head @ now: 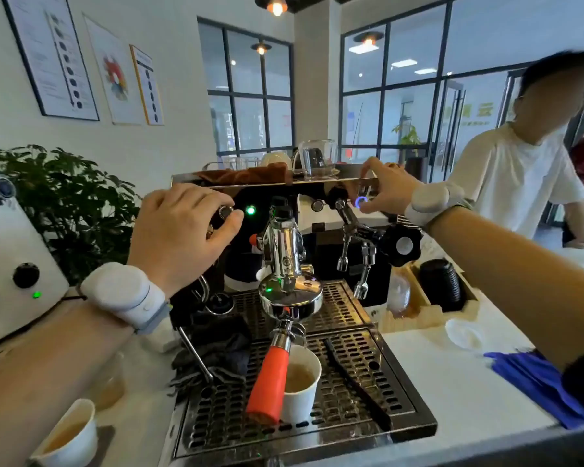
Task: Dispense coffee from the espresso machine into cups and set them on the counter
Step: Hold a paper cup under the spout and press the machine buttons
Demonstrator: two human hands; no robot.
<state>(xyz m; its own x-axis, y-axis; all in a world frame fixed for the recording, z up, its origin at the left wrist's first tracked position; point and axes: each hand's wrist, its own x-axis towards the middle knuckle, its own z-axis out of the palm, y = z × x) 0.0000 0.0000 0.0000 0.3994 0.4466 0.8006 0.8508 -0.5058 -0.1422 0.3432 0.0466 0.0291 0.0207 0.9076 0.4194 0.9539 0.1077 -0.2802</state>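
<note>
The steel espresso machine (402,429) stands in the middle of the counter. A white paper cup (300,396) holding light brown coffee sits on its drip tray under the portafilter, whose orange handle (268,382) points toward me. My left hand (182,230) is closed around a metal knob (226,211) at the machine's upper left. My right hand (383,188) rests at the upper right, a fingertip on a glowing blue ring button (360,202). A second paper cup (71,436) with coffee stands on the counter at the lower left.
A white grinder (11,264) and a leafy plant (68,203) stand at the left. Glass cups (317,158) rest on the machine's top. A wooden box with black lids (440,284) and blue napkins (536,382) lie right. A person in a white shirt (506,176) stands behind the counter.
</note>
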